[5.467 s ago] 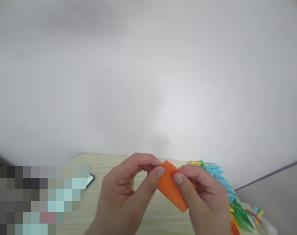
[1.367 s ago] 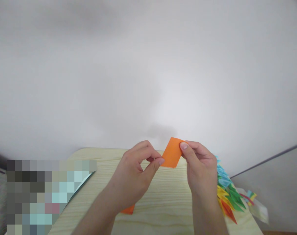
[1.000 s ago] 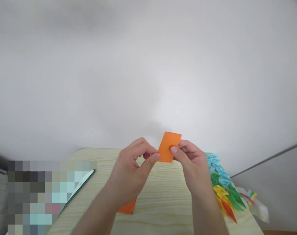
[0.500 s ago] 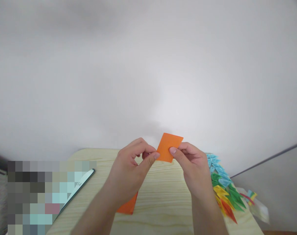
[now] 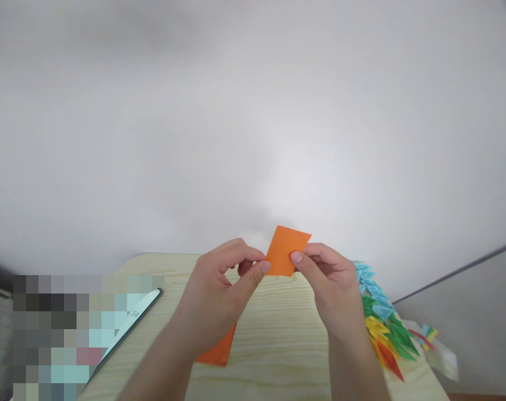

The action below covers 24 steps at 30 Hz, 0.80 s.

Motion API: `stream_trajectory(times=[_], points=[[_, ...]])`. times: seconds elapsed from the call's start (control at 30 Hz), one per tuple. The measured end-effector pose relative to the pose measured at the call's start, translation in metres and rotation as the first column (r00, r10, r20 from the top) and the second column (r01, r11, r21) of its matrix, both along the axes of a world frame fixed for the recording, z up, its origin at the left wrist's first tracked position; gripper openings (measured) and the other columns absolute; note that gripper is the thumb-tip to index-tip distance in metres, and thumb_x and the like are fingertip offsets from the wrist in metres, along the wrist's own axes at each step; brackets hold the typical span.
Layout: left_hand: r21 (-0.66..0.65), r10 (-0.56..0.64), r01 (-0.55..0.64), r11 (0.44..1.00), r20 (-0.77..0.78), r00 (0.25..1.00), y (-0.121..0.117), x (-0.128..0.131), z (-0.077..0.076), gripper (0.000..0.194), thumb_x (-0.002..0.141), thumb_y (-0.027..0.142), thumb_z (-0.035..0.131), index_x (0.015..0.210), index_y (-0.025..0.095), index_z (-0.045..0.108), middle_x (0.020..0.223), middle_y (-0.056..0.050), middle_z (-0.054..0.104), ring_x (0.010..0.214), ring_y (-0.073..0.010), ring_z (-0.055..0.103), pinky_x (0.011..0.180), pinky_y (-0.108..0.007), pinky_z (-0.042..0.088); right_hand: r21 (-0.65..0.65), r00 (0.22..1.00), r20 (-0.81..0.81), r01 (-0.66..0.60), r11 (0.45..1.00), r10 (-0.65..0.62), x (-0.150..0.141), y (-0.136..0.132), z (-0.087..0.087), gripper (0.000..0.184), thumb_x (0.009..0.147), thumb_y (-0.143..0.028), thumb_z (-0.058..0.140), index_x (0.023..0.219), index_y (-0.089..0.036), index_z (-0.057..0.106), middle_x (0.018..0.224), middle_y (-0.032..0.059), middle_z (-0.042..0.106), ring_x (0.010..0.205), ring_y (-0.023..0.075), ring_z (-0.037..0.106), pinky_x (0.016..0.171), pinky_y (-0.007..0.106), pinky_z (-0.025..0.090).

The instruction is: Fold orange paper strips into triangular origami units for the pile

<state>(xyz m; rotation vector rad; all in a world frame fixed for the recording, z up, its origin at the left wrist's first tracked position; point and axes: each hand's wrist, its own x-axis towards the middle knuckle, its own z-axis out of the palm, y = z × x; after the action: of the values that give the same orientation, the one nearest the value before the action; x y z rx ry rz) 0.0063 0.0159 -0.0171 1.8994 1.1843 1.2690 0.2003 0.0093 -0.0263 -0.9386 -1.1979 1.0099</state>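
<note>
A small folded piece of orange origami paper point(image 5: 285, 248) is held up above the table's far side, tilted. My left hand point(image 5: 225, 292) pinches its lower left edge between thumb and forefinger. On the other side, my right hand point(image 5: 332, 281) grips its right edge, thumb on the near face and fingers behind. More orange paper point(image 5: 219, 350) lies on the table, partly hidden under my left wrist. To the right of my right forearm sit folded paper pieces in blue point(image 5: 372, 287), green point(image 5: 401, 337), yellow point(image 5: 378, 328) and orange point(image 5: 388, 359).
The pale wood-grain table point(image 5: 273, 345) stands against a white wall point(image 5: 186, 139). At the left, a dark-edged screen device point(image 5: 138, 312) is partly covered by pixel blocks. Beyond the table's right edge is a clear plastic bag point(image 5: 445, 359) with coloured paper pieces.
Both hands keep their pinch on the orange paper. The paper and my left hand have shifted very slightly left; otherwise the scene looks the same.
</note>
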Motion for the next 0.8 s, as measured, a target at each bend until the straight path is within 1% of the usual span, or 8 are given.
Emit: stream_trajectory(times=[0.07, 0.13, 0.2, 0.3, 0.4, 0.5, 0.6, 0.8], points=[[-0.019, 0.064, -0.064, 0.998, 0.029, 0.998, 0.000, 0.000, -0.002, 0.005, 0.092, 0.030, 0.073, 0.095, 0.028, 0.076, 0.071, 0.005, 0.058, 0.070, -0.0113, 0.054, 0.069, -0.026, 0.043, 0.089, 0.996, 0.085, 0.021, 0.996, -0.029, 0.001, -0.001, 0.000, 0.006, 0.093, -0.029, 0.077, 0.090, -0.025, 0.079, 0.085, 0.0003, 0.073, 0.077, 0.0149, 0.064, 0.070, 0.028, 0.051], [-0.060, 0.107, -0.102, 0.993, 0.089, 0.990, -0.002, 0.000, -0.003, 0.010, 0.092, 0.033, 0.074, 0.101, 0.030, 0.077, 0.066, 0.006, 0.058, 0.064, -0.0106, 0.054, 0.065, -0.025, 0.044, 0.191, 0.976, 0.195, 0.060, 0.980, -0.098, 0.001, -0.003, 0.001, 0.008, 0.094, -0.026, 0.076, 0.087, -0.025, 0.079, 0.081, -0.0007, 0.068, 0.076, 0.0144, 0.060, 0.070, 0.029, 0.048], [-0.119, 0.108, -0.088, 0.989, 0.175, 0.979, -0.005, 0.001, -0.002, 0.013, 0.094, 0.035, 0.072, 0.104, 0.030, 0.077, 0.062, 0.006, 0.061, 0.059, -0.0100, 0.054, 0.056, -0.023, 0.043, 0.263, 0.944, 0.284, 0.093, 0.960, -0.169, 0.000, -0.006, 0.002, 0.008, 0.094, -0.024, 0.075, 0.087, -0.025, 0.080, 0.077, -0.0017, 0.065, 0.072, 0.0137, 0.058, 0.068, 0.029, 0.046], [-0.127, 0.067, -0.029, 0.992, 0.304, 0.950, -0.010, 0.004, 0.003, 0.010, 0.094, 0.033, 0.072, 0.101, 0.028, 0.077, 0.062, 0.004, 0.069, 0.058, -0.0098, 0.060, 0.050, -0.019, 0.043, 0.336, 0.926, 0.313, 0.099, 0.937, -0.211, -0.002, -0.011, 0.003, 0.012, 0.094, -0.020, 0.075, 0.097, -0.030, 0.082, 0.080, -0.0026, 0.073, 0.069, 0.0128, 0.061, 0.066, 0.029, 0.047], [-0.059, 0.029, -0.007, 0.998, 0.396, 0.918, -0.013, 0.006, 0.009, 0.005, 0.092, 0.025, 0.075, 0.096, 0.028, 0.078, 0.072, 0.003, 0.075, 0.065, -0.0095, 0.067, 0.056, -0.016, 0.049, 0.395, 0.937, 0.288, 0.070, 0.916, -0.196, -0.003, -0.014, 0.004, 0.023, 0.094, -0.015, 0.075, 0.107, -0.033, 0.082, 0.088, -0.0025, 0.079, 0.073, 0.0138, 0.070, 0.071, 0.030, 0.053], [-0.010, -0.014, 0.020, 1.000, 0.423, 0.906, -0.014, 0.006, 0.010, 0.014, 0.089, 0.020, 0.078, 0.098, 0.031, 0.080, 0.086, 0.003, 0.080, 0.078, -0.0108, 0.073, 0.068, -0.017, 0.056, 0.445, 0.940, 0.281, 0.054, 0.894, -0.196, -0.003, -0.015, 0.004, 0.033, 0.093, -0.009, 0.074, 0.111, -0.034, 0.081, 0.097, -0.0016, 0.082, 0.085, 0.0159, 0.074, 0.078, 0.030, 0.057], [0.028, -0.059, 0.052, 0.998, 0.411, 0.910, -0.014, 0.003, 0.007, 0.018, 0.089, 0.017, 0.078, 0.099, 0.032, 0.081, 0.097, 0.003, 0.081, 0.088, -0.0123, 0.075, 0.078, -0.019, 0.058, 0.453, 0.955, 0.237, 0.055, 0.890, -0.180, -0.001, -0.016, 0.004, 0.037, 0.092, -0.006, 0.073, 0.112, -0.035, 0.082, 0.105, -0.0004, 0.082, 0.093, 0.0171, 0.074, 0.082, 0.031, 0.058], [0.077, -0.177, 0.160, 0.984, 0.422, 0.889, -0.014, 0.001, 0.000, 0.019, 0.096, 0.016, 0.070, 0.105, 0.030, 0.078, 0.109, -0.001, 0.078, 0.099, -0.0172, 0.074, 0.089, -0.028, 0.058, 0.313, 0.990, 0.135, -0.078, 0.946, 0.037, 0.002, -0.018, 0.011, 0.031, 0.090, -0.011, 0.077, 0.112, -0.033, 0.081, 0.113, 0.0040, 0.080, 0.103, 0.0226, 0.074, 0.090, 0.037, 0.060]])
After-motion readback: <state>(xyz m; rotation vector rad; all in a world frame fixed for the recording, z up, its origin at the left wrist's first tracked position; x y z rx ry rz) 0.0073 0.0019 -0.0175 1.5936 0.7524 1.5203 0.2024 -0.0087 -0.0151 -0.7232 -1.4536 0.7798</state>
